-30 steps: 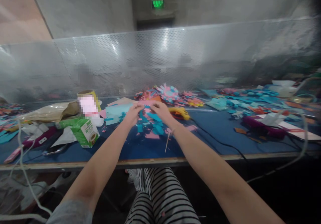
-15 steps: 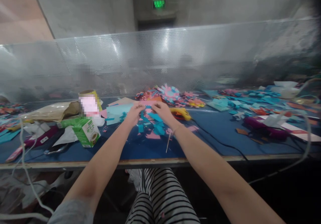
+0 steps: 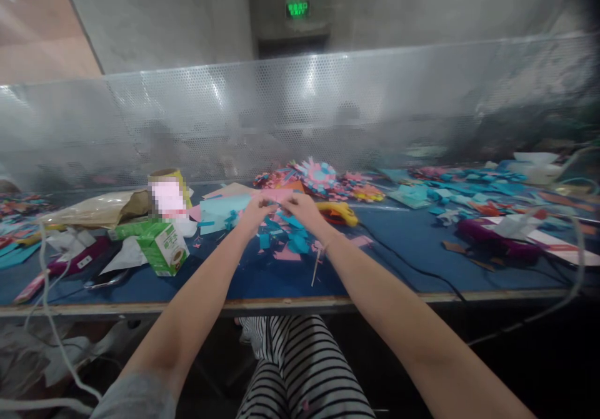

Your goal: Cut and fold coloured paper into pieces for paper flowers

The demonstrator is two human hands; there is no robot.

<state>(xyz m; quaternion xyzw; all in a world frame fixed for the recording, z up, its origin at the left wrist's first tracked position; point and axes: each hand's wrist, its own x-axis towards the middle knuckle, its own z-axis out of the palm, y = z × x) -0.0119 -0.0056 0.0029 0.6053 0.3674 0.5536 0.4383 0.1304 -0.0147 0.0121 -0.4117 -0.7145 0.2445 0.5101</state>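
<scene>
Both my arms reach forward over a blue table (image 3: 253, 278). My left hand (image 3: 253, 214) and my right hand (image 3: 302, 209) meet above a heap of blue and pink paper scraps (image 3: 285, 237). Their fingers pinch together on a small pink paper piece (image 3: 276, 199) held between them. A thin wooden stick (image 3: 314, 266) lies on the table under my right wrist. A yellow glue gun (image 3: 340, 212) rests just right of my right hand.
A green carton (image 3: 162, 249), a tape roll (image 3: 164, 178) and a brown bag (image 3: 94, 209) lie at the left. Finished paper flowers (image 3: 319, 178) sit at the back. A perforated metal screen (image 3: 300, 112) runs behind. Cables (image 3: 407, 266) and paper scraps (image 3: 459, 194) cover the right.
My hands have drawn closer together and shifted slightly, now pinching a pink piece where a blue one showed between them before. The view has drifted a little.
</scene>
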